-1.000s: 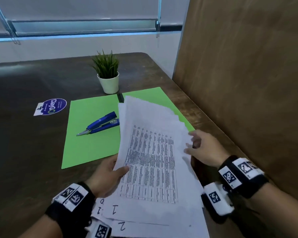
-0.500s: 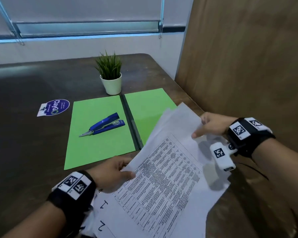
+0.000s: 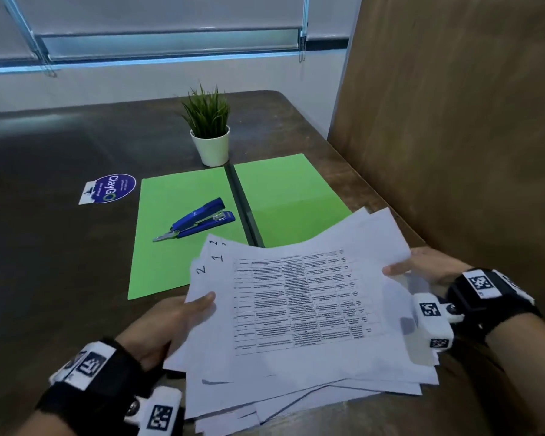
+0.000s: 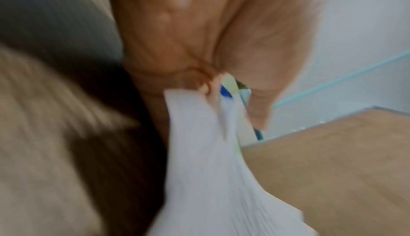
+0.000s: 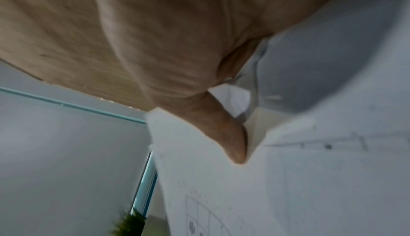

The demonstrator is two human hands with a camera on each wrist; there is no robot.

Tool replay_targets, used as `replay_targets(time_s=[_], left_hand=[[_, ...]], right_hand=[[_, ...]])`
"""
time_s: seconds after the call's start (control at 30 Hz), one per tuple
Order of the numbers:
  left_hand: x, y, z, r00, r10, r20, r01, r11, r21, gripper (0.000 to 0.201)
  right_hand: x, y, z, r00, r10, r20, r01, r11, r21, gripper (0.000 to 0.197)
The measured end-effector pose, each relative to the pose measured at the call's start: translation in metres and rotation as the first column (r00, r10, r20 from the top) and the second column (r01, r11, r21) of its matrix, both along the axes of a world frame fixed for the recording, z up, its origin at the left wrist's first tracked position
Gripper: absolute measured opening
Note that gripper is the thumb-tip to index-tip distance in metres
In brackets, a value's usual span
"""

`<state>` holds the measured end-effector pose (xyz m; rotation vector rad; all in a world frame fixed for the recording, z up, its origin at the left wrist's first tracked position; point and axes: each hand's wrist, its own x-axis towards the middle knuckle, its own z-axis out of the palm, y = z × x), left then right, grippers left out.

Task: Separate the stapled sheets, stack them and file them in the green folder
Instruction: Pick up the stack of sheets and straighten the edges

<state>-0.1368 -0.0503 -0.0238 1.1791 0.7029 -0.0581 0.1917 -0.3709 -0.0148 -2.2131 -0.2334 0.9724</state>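
A loose stack of white printed sheets (image 3: 302, 309) is held above the table's near edge, the top sheet showing a table of text. My left hand (image 3: 183, 313) grips the stack's left edge, thumb on top. My right hand (image 3: 419, 269) pinches the right edge. The left wrist view shows the sheets (image 4: 206, 160) clamped under the thumb; the right wrist view shows my thumb pressed on the paper (image 5: 288, 178). The green folder (image 3: 183, 259) lies open and flat behind the stack. A blue stapler (image 3: 199, 220) lies on its left half.
A small potted plant (image 3: 210, 133) stands just behind the folder. A blue and white sticker (image 3: 109, 188) lies to the folder's left. A wooden partition (image 3: 453, 121) walls off the right side. The dark table (image 3: 44, 247) stretches out to the left.
The stack has turned clockwise from near upright to lying crosswise. My right hand shifted along the paper's edge to the right side, and the left hand kept its grip.
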Motion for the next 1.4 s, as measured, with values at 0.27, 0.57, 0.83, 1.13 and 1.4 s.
replay_targets(time_s=[0.27, 0.57, 0.83, 1.13, 1.4], left_hand=[[0.006, -0.022, -0.008, 1.000, 0.017, -0.021, -0.015, 0.996, 0.083, 0.067], [0.000, -0.021, -0.010, 0.994, 0.031, -0.105, -0.018, 0.992, 0.126, 0.033], [0.009, -0.015, 0.022, 0.972, 0.229, 0.052, -0.234, 0.937, 0.259, 0.017], [-0.005, 0.005, 0.090, 0.874, 0.083, 0.479, -0.397, 0.689, 0.606, 0.020], [0.004, 0.008, 0.062, 0.872, 0.113, 0.477, -0.389, 0.752, 0.533, 0.012]], right_hand=[[-0.035, 0.029, -0.010, 0.999, 0.032, -0.015, -0.029, 0.987, 0.155, 0.049], [-0.049, 0.030, -0.020, 0.994, 0.002, -0.106, 0.031, 0.952, 0.303, 0.035], [-0.056, 0.036, 0.023, 0.997, -0.050, 0.053, 0.021, 0.894, 0.447, 0.035], [-0.075, 0.034, 0.089, 0.961, -0.118, 0.249, -0.132, 0.597, 0.791, 0.055], [-0.083, 0.036, 0.057, 0.994, -0.022, 0.111, -0.069, 0.656, 0.752, 0.042]])
